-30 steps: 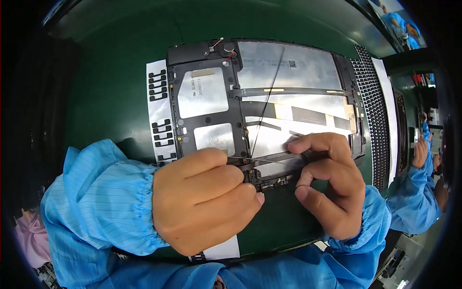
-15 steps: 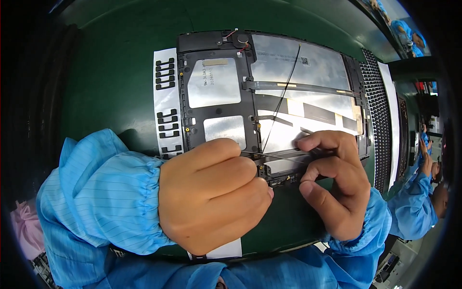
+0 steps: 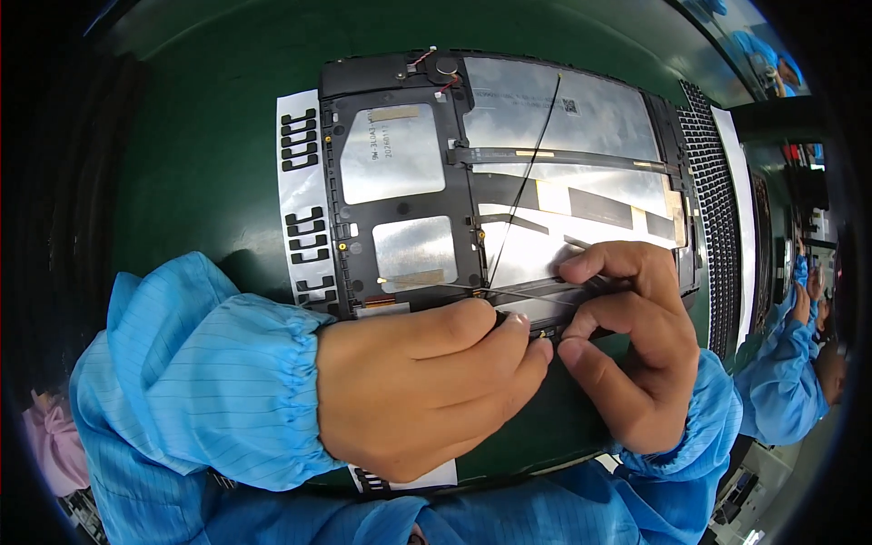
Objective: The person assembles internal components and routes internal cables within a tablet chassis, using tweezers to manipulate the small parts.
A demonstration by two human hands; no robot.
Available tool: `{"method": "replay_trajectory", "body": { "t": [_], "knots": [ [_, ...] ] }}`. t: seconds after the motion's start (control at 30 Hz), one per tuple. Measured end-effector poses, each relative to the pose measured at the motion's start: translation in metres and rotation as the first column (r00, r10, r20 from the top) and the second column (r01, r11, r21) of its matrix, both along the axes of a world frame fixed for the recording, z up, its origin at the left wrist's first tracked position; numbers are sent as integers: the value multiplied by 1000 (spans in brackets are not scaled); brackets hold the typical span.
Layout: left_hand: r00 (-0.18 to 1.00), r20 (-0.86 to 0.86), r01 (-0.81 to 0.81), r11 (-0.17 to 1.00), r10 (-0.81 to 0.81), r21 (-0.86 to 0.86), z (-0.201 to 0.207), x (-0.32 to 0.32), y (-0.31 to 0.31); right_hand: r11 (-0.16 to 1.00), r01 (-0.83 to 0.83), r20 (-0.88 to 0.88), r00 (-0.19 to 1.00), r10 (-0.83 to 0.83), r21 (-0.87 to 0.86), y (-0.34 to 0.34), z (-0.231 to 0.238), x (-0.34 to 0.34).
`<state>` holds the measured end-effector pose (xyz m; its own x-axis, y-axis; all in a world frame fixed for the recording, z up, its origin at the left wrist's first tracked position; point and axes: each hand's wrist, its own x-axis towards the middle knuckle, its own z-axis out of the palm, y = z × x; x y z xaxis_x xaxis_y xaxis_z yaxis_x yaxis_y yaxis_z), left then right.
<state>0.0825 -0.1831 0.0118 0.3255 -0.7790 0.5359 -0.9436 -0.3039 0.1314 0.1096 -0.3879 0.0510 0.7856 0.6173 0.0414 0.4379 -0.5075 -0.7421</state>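
Head view: I have the left hand's [image 3: 427,386] fingers curled close, the right hand [image 3: 640,341] half-closed just beside; any grip, I can't tell. Beneath and beyond the fingertips lies the open device [image 3: 460,195]: flat strip [image 3: 590,162] laid, black wire [image 3: 524,182] seemingly loose, so I'd judge it partly done.

The panel [image 3: 604,118] looks glossy metal, the frame [image 3: 461,195] matt plastic, the sleeve [image 3: 241,381] cloth.
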Motion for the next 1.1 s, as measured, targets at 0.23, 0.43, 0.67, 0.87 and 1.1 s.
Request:
{"method": "replay_trajectory", "body": {
  "t": [0.23,0.43,0.67,0.87,1.1],
  "knots": [
    [996,-89,-1,1000,-1,-17,1,0,-1,997,78,86,993,-77,-8,-7,3,-2],
    [997,-77,-10,999,7,-30,-1,-1,0,996,2,111,994,-12,92,-9,-4,0],
    [997,-71,-18,1000,16,-19,-2,1,1,995,-93,347,935,73,40,-4,-14,0],
    [998,-56,-31,999,30,-25,-4,-2,1,997,-43,437,899,12,62,1,-16,-6],
    [988,-57,-141,990,143,27,1,-13,-6,984,-147,726,665,172,-99,2,-22,-13]
  ]
}}
